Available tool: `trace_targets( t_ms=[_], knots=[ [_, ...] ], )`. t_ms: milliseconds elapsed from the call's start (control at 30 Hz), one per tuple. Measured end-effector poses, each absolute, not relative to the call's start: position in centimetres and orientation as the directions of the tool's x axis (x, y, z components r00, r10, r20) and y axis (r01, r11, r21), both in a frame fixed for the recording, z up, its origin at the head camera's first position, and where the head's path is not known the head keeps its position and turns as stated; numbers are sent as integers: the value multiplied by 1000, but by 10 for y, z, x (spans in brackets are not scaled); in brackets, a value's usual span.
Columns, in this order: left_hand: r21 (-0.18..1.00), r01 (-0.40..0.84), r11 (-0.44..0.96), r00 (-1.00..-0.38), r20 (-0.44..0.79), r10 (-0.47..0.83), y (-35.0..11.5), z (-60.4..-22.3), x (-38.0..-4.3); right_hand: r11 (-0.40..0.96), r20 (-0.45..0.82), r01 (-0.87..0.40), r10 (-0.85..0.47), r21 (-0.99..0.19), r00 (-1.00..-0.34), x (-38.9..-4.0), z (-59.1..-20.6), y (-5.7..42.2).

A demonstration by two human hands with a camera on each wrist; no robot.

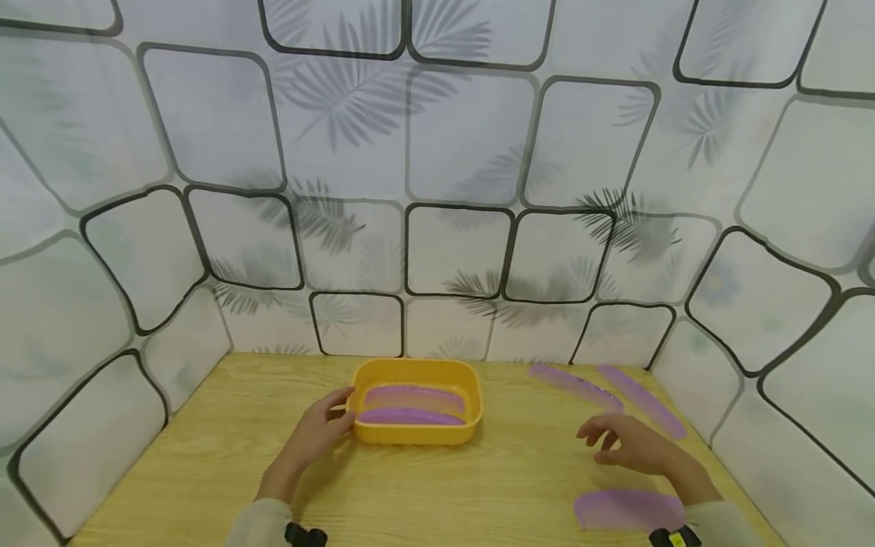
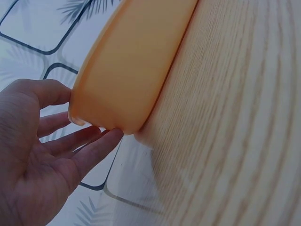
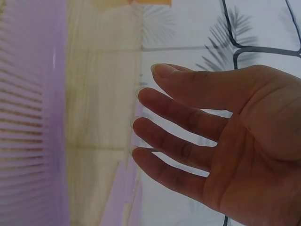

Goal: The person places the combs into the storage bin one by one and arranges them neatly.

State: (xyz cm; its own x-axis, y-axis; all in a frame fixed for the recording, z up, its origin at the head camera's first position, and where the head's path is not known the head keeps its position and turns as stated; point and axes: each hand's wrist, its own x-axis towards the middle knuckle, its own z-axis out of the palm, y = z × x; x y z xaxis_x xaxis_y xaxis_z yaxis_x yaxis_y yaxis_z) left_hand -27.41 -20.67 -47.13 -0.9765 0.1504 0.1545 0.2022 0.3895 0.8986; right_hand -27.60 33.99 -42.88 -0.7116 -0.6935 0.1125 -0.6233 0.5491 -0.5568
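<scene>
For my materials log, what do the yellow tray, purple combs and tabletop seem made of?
Yellow tray: probably smooth plastic; soft sheen, rounded corners.
Purple combs: likely glossy plastic, perhaps translucent; pale highlight along one spine.
Tabletop: matte-looking grain; wood or laminate, unclear.

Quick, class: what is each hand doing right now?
Left hand: open, its fingers touching the tray.
Right hand: open, holding nothing.

In front of you is a yellow-brown table (image 1: 478, 486) with wavy wood lines; a yellow tray (image 1: 417, 435) sits on it near the back. On your right, one purple comb (image 1: 577, 386) lies slanted, with a second comb (image 1: 642, 401) just beside it; a third comb (image 1: 623, 510) lies closer to you.
</scene>
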Motion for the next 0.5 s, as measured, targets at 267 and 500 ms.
trace_targets(
  t_ms=[267, 500],
  knots=[
    [897, 194, 396, -979, 151, 137, -206, -472, -276, 532, 97, -624, -711, -572, -696, -273, -441, 353],
    [900, 194, 390, -978, 147, 148, -206, -472, -274, 523, 94, -629, -722, -575, -686, -268, -449, 363]
  ],
)
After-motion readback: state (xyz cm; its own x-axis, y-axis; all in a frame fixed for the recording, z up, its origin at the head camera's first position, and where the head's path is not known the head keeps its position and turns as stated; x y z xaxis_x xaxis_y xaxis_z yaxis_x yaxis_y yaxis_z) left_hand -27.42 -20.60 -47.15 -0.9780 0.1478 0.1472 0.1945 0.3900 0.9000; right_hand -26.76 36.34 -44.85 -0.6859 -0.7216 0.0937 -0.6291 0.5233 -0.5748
